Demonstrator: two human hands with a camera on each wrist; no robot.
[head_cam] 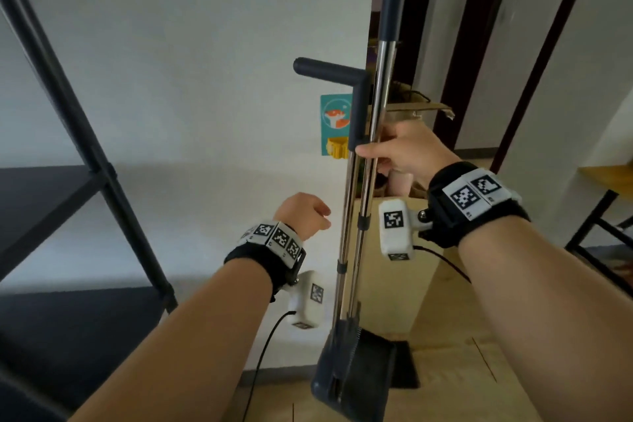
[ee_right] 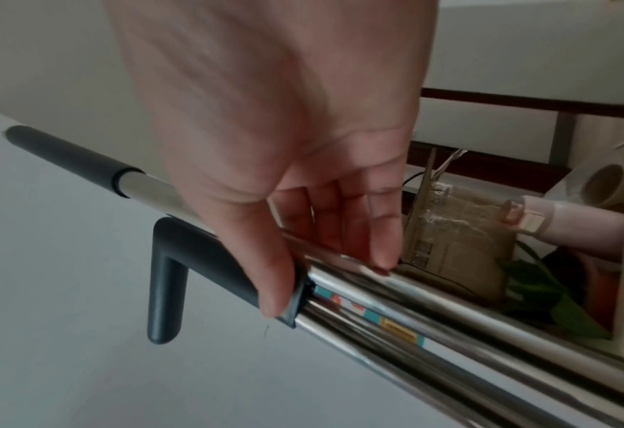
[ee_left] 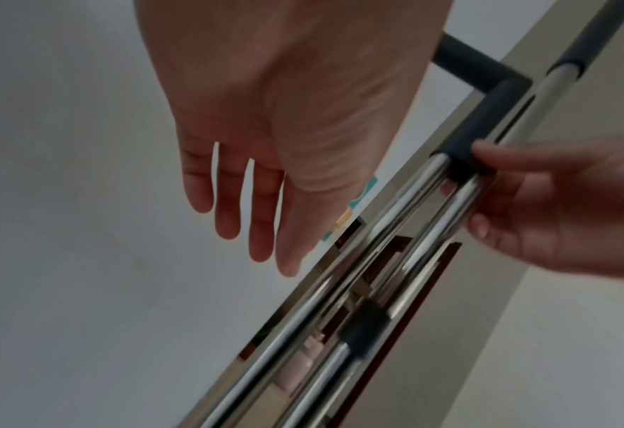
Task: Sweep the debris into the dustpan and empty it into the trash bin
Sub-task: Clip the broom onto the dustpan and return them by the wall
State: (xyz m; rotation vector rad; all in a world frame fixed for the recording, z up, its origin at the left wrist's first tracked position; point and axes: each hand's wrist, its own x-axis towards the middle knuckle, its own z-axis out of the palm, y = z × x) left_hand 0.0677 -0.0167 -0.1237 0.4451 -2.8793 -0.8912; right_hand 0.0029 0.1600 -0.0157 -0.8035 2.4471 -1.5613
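A broom and a dark dustpan (head_cam: 356,373) stand clipped together upright by the white wall, the pan hanging just above the wooden floor. Their two chrome poles (head_cam: 363,216) run side by side; the broom pole (head_cam: 385,79) ends in a dark grip above, and the dustpan's L-shaped dark handle (head_cam: 329,68) sticks out to the left. My right hand (head_cam: 376,151) grips both poles just below that handle (ee_right: 167,275), thumb in front, fingers (ee_right: 379,243) behind. My left hand (head_cam: 308,212) hovers left of the poles (ee_left: 394,217), its fingers (ee_left: 259,208) loose and touching nothing. No debris or bin is in sight.
A black metal shelf frame (head_cam: 85,147) fills the left. Behind the poles is a light wooden cabinet (head_cam: 394,284) holding a cardboard box (ee_right: 449,240) and a pink bottle (ee_right: 577,220). A black stool frame (head_cam: 596,216) stands at the right. A teal sticker (head_cam: 334,123) is on the wall.
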